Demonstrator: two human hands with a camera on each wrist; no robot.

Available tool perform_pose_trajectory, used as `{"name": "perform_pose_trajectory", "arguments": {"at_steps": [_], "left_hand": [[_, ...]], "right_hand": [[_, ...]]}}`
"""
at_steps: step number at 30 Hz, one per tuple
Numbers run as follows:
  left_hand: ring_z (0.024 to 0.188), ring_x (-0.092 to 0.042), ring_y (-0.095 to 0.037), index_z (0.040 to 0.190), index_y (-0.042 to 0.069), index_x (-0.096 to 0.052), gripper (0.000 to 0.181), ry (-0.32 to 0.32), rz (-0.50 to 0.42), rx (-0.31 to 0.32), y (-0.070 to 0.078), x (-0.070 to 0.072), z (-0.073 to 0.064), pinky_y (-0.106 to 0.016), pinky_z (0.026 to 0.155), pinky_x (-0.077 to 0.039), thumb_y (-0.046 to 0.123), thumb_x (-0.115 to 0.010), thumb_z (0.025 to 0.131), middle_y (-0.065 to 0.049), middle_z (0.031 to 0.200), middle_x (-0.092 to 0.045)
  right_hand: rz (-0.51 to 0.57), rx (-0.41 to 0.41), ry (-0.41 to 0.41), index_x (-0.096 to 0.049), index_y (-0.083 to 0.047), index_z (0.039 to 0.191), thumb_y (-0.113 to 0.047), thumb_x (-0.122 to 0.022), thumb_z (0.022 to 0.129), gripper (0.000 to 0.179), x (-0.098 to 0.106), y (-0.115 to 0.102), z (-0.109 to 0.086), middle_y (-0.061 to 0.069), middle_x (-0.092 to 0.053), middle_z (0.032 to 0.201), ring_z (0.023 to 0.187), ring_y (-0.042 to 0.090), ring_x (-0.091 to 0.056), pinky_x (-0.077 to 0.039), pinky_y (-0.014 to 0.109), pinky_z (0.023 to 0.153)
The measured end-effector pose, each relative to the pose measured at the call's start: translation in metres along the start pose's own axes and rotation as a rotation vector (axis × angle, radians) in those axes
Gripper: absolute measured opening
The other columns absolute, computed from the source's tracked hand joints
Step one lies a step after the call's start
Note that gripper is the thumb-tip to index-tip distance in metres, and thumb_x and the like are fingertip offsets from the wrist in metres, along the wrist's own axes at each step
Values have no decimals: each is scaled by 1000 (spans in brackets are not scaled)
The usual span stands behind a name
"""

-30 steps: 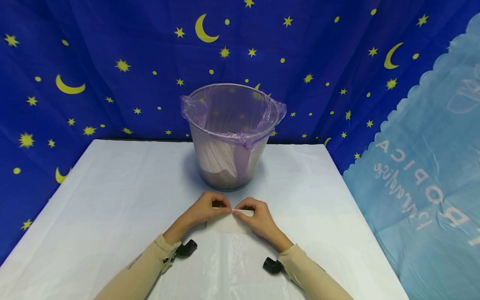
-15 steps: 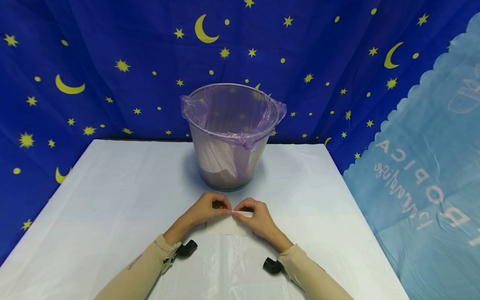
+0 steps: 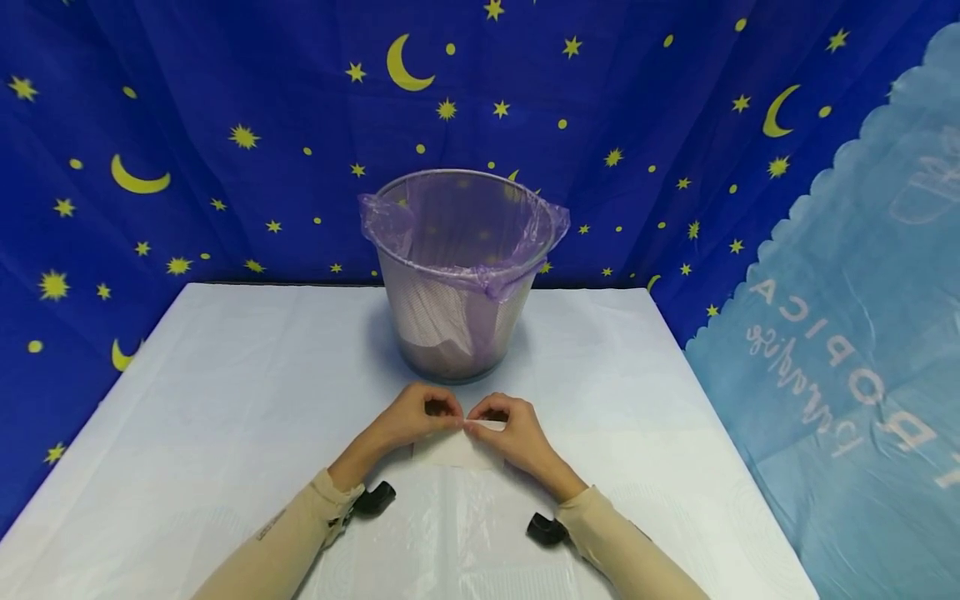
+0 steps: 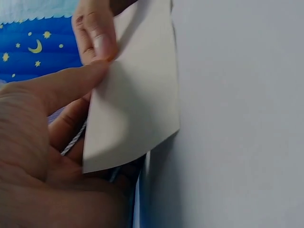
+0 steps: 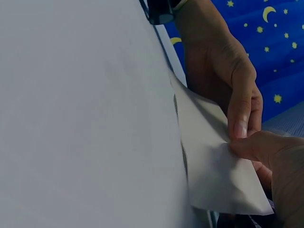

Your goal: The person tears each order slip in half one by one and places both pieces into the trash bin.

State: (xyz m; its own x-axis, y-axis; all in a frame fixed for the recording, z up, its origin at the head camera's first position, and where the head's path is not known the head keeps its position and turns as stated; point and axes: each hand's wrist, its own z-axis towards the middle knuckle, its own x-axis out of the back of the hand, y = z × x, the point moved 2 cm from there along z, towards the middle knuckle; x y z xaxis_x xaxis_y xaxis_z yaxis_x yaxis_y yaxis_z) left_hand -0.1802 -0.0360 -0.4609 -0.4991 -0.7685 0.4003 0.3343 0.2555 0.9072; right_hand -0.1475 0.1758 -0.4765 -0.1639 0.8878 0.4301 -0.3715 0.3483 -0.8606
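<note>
A small rectangular piece of off-white paper (image 3: 453, 450) stands on its long edge over the table, in front of the bin. My left hand (image 3: 415, 414) pinches the middle of its top edge between thumb and fingers. Right beside it, my right hand (image 3: 519, 429) pinches the same edge, the two thumb tips meeting. In the left wrist view the paper (image 4: 137, 95) curves slightly, its lower edge close to the tabletop. From the right wrist view, the thumbs press on the near face of the paper (image 5: 209, 156) while the other fingers are partly hidden behind it.
A wire mesh bin (image 3: 427, 308) lined with a purple plastic bag (image 3: 491, 283) stands just beyond the hands. The white-covered table (image 3: 262, 358) ends at a blue curtain (image 3: 300, 100) with moons and stars. A light-blue cloth (image 3: 847, 333) hangs at the right.
Both hands keep their pinch on the paper in nearly the same place. The paper's top edge dips slightly, then rises again. The head view shifts a little.
</note>
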Motion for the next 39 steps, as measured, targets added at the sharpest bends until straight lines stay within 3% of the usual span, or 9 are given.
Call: {"name": "perform_pose_trajectory", "arguments": {"at_steps": [8, 18, 21, 28, 34, 39], "left_hand": [[79, -66, -14, 91, 8, -79, 4, 8, 27, -40, 16, 11, 7, -28, 74, -54, 12, -82, 92, -3, 86, -75], [79, -68, -17, 95, 7, -81, 5, 31, 70, -90, 57, 33, 19, -29, 74, -56, 12, -80, 94, -4, 89, -76], [78, -68, -16, 94, 6, -81, 5, 37, 73, -114, 66, 38, 22, -29, 73, -56, 11, -80, 94, -5, 89, -76], [77, -69, -17, 92, 8, -79, 5, 32, 73, -170, 92, 50, 28, -29, 72, -57, 11, -79, 95, -4, 87, -76], [77, -69, -17, 92, 7, -79, 5, 45, 97, -204, 113, 62, 31, -29, 72, -56, 10, -79, 95, -4, 87, -76], [79, -72, -17, 91, 9, -80, 4, 41, 130, -236, 133, 71, 30, -32, 79, -60, 8, -79, 95, -4, 88, -78]], "right_hand": [[-69, -5, -6, -80, -10, 94, -18, -83, 92, 8, 10, -17, 11, -1, -78, 94, 91, 14, -69, -58, 39, 88], [-83, 38, 16, -80, -18, 92, -20, -84, 91, 4, 34, -53, 34, -7, -77, 90, 88, 12, -69, -56, 39, 88], [-82, 46, 18, -80, -13, 92, -18, -84, 91, 6, 40, -62, 38, -4, -77, 90, 88, 14, -69, -56, 41, 89], [-79, 123, 26, -80, -12, 93, -16, -84, 91, 6, 54, -87, 48, 2, -77, 92, 88, 20, -68, -55, 42, 86], [-127, 172, 35, -80, -16, 92, -18, -84, 92, 5, 64, -109, 58, -3, -74, 89, 87, 13, -66, -55, 37, 84], [-148, 211, 22, -79, -17, 93, -20, -84, 92, 6, 70, -127, 62, -4, -74, 91, 87, 13, -67, -55, 37, 83]]}}
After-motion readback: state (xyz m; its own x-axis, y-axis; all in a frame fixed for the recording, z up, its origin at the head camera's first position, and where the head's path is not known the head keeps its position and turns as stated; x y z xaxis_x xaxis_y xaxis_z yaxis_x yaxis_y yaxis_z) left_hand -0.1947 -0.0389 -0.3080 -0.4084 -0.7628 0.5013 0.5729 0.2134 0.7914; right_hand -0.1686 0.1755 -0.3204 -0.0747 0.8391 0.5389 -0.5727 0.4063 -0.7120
